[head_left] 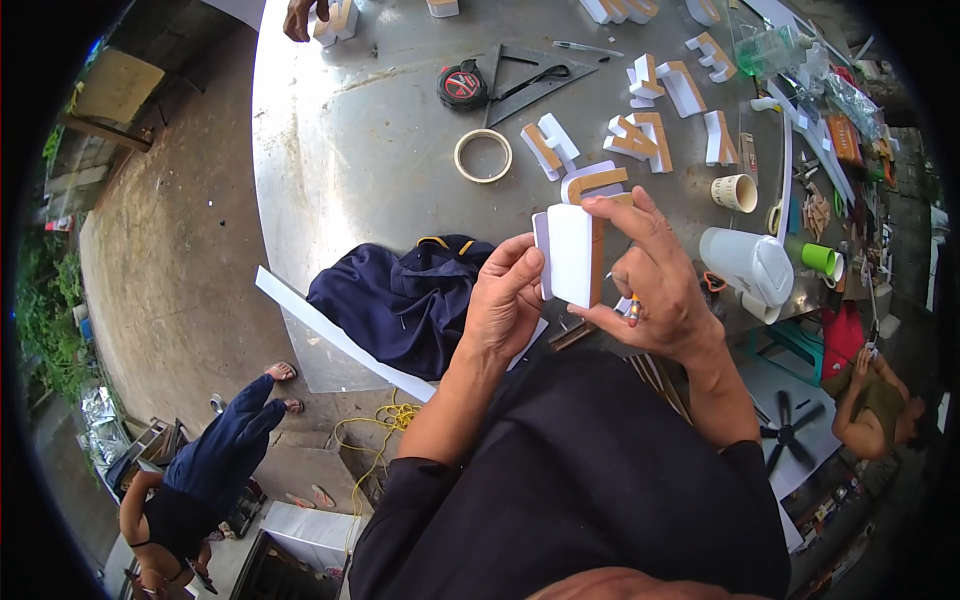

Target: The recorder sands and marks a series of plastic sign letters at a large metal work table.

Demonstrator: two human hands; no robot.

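Observation:
Above the table's near edge, both my hands hold a white foam block letter with a brown face along its right side. My left hand pinches its left edge between thumb and fingers. My right hand grips it at the top corner and the lower right. A thin tool with a yellow and red end is also tucked in the right hand; its kind is unclear. Just beyond lies another white and brown letter. Several more block letters lie farther off on the metal table.
A tape measure, set square and tape roll lie ahead. Dark blue cloth sits at left by a white strip. A plastic jug and paper cup stand at right. Another person's hand shows at the far edge.

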